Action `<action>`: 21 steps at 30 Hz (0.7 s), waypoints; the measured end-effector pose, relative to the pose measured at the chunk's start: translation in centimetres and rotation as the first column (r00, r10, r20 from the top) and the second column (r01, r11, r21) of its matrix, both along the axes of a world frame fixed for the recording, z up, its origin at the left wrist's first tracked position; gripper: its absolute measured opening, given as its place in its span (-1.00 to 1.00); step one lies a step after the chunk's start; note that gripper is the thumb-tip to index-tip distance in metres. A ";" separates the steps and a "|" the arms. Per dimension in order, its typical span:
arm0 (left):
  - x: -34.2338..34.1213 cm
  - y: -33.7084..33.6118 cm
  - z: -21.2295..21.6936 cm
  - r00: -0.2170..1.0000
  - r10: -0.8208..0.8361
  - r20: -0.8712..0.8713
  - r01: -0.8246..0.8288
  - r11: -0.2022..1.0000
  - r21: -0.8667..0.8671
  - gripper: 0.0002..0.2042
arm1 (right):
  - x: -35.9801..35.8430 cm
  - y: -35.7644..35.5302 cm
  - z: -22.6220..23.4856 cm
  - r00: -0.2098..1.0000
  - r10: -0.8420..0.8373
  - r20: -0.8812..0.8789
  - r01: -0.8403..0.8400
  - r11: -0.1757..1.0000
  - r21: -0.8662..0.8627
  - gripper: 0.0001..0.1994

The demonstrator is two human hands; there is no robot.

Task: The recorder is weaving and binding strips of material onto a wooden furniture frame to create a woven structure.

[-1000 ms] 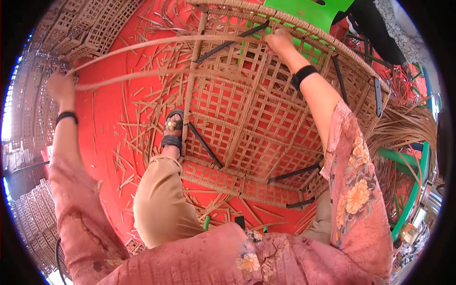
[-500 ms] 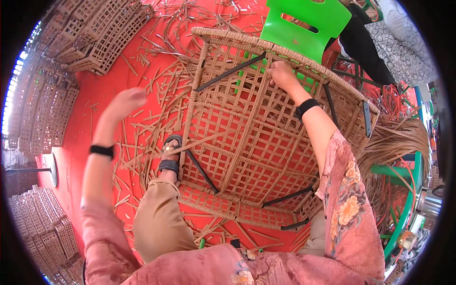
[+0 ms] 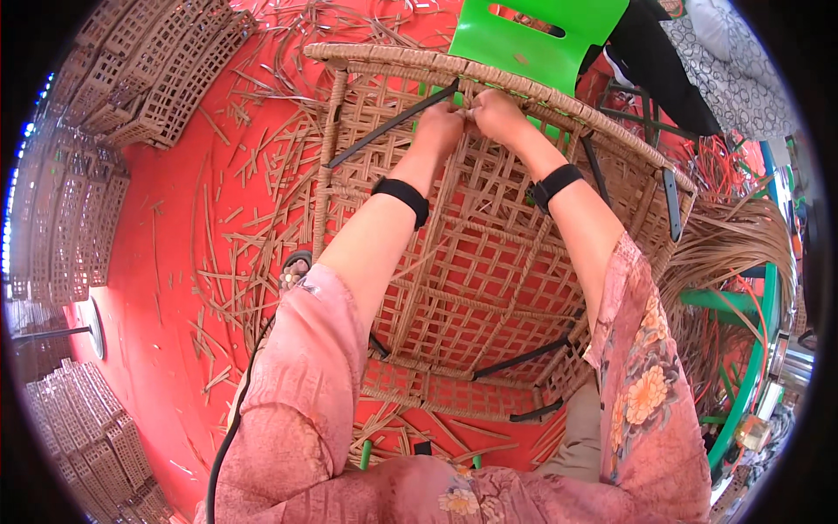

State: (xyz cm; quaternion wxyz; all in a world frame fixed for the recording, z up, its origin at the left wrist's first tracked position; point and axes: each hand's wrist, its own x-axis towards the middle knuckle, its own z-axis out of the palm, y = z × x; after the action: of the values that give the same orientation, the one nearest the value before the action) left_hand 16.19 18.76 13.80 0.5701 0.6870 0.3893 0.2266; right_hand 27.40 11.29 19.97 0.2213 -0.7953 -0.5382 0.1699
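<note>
Both hands meet at 12 o'clock on the woven rattan frame point(image 3: 489, 262), left hand point(image 3: 439, 127) and right hand point(image 3: 494, 112) pinched shut on a strand at its rim, frame tilted toward the person for reach.

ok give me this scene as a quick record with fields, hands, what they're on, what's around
left hand: at the far rim of the woven panel, fingers closed on the weave
right hand: beside the left hand, touching it, same rim
wristbands: black, one on each wrist
green plastic chair: just behind the panel
floor: red, strewn with cut cane strips
stacked woven panels: upper left
</note>
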 end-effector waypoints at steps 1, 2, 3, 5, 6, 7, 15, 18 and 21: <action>0.0 0.4 -0.4 0.991 0.031 0.127 -0.014 0.991 -0.133 -0.79 | 0.1 0.2 0.0 0.990 0.005 -0.144 -0.009 1.000 -0.028 -0.73; 0.1 0.5 -0.4 0.992 0.029 0.122 -0.012 0.991 -0.136 -0.79 | 0.3 0.2 0.0 0.959 0.006 -0.284 -0.023 0.998 -0.056 -0.73; 0.1 0.7 -0.3 0.993 0.008 0.120 0.006 0.993 -0.118 -0.78 | 0.3 0.2 0.0 0.977 0.041 -0.211 -0.053 0.997 -0.054 -0.78; 0.3 0.0 0.9 0.998 -0.061 0.034 0.062 0.997 -0.054 -0.77 | 0.4 -0.5 -0.8 0.999 0.025 -0.035 -0.024 0.999 0.048 -0.79; 0.2 -0.5 1.3 0.997 -0.062 0.035 0.064 0.996 -0.057 -0.77 | 0.1 -0.7 -0.9 0.991 0.001 0.136 -0.024 0.986 0.164 -0.81; 0.1 -1.1 1.7 0.997 -0.045 0.069 0.052 0.994 -0.101 -0.78 | -0.2 -1.1 -0.9 0.990 0.000 0.138 -0.022 0.987 0.160 -0.81; -0.9 -1.4 1.9 0.943 0.091 0.322 0.027 0.939 -0.344 -0.80 | -2.7 -2.3 -2.0 0.958 -0.288 0.012 0.268 0.904 0.333 -0.80; -0.8 -1.1 1.6 0.914 0.138 0.382 0.053 0.893 -0.447 -0.85 | -3.0 -2.2 -1.6 0.861 -0.407 -0.304 0.464 0.874 0.145 -0.79; -0.7 -0.3 0.7 0.890 0.132 0.437 0.036 0.934 -0.356 -0.89 | -4.9 -2.3 -0.4 0.872 -0.453 0.186 0.407 0.881 0.240 -0.82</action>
State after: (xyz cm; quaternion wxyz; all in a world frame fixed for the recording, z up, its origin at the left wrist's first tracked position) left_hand 15.49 18.47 14.46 0.7535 0.4910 0.2967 0.3212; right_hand 22.53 9.01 19.61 0.2639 -0.8845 -0.3832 -0.0327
